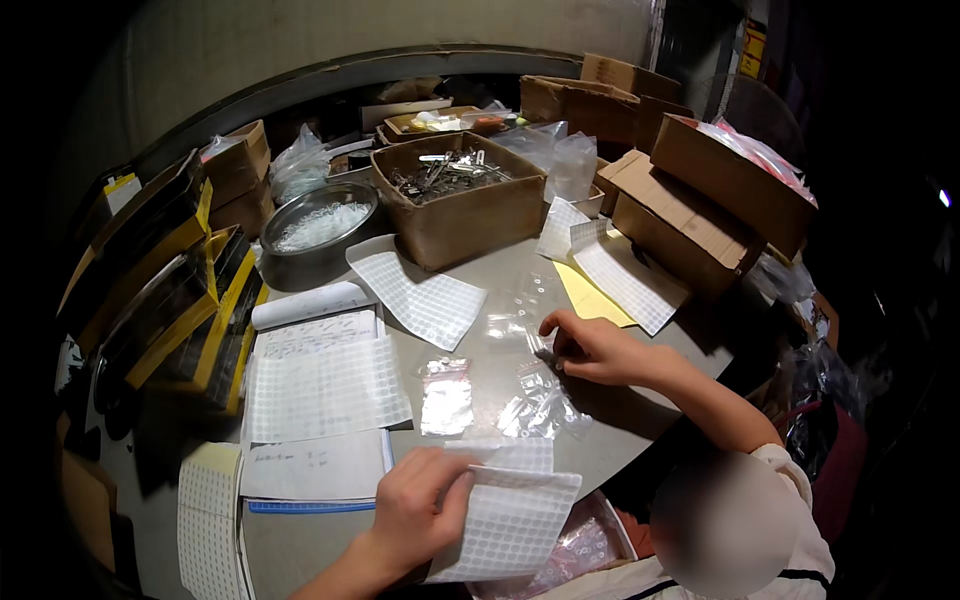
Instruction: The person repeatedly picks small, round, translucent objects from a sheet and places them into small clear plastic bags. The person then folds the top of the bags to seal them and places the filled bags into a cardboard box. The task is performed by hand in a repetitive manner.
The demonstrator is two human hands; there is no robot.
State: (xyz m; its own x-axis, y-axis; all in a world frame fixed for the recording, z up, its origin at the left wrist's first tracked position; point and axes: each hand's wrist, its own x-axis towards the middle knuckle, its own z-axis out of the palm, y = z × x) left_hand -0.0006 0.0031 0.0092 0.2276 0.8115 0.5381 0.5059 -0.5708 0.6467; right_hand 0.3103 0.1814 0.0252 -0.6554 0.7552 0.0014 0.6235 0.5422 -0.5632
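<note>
My left hand [425, 505] is closed on a folded white sheet of round stickers [515, 515], pinching it between thumb and fingers near the table's front edge. My right hand [598, 350] is bent over the table with its fingers curled together; whatever they hold is too small to make out. Small clear plastic bags [512, 322] lie beside its fingertips. Just below are more clear bags [540, 405], crumpled in a loose pile. A stack of small shiny bags [446, 398] sits to the left of that pile.
Another sticker sheet [325, 390] covers a notepad [318, 470] at left. More sheets [425, 295] lie farther back. Behind stand a cardboard box [460, 220] of metal parts and a metal bowl [322, 225] of small clear pieces. Stacked cartons [680, 215] bound the right side, yellow-edged black boxes [190, 310] the left.
</note>
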